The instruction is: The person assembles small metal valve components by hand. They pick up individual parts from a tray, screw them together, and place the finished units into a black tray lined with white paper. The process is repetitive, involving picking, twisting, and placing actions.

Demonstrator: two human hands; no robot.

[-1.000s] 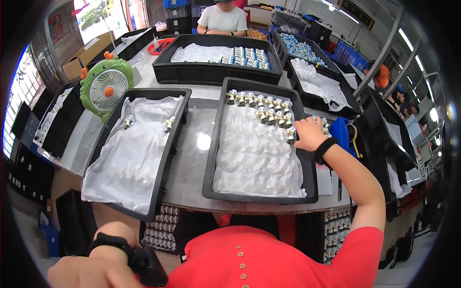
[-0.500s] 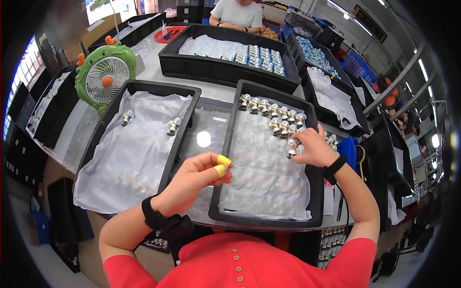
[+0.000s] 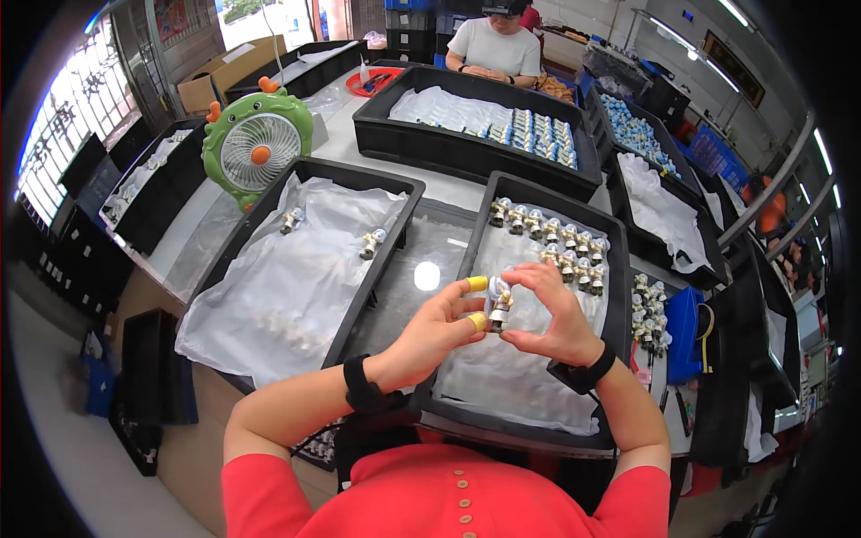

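A small white-and-gold figurine (image 3: 500,309) with dark feet is held upright between both hands above the right tray. My left hand (image 3: 430,334), with yellow covers on its thumb and forefinger, pinches it from the left. My right hand (image 3: 563,321) grips its right side with thumb and fingers. Below them, the black right tray (image 3: 520,434) is lined with white sheeting. Similar figurines (image 3: 552,230) stand in rows at its far end. In the black left tray (image 3: 374,285), two figurines (image 3: 372,243) lie far apart on white sheeting.
A green fan (image 3: 260,148) stands beyond the left tray. Across the table, a long black tray (image 3: 466,151) holds rows of blue-and-white pieces, with a person (image 3: 496,49) behind it. More figurines (image 3: 647,314) and a blue box (image 3: 686,332) sit right of the right tray.
My right hand has brought a figurine from the rows toward me and left. My left hand has moved right and now grips it too. The view has shifted.
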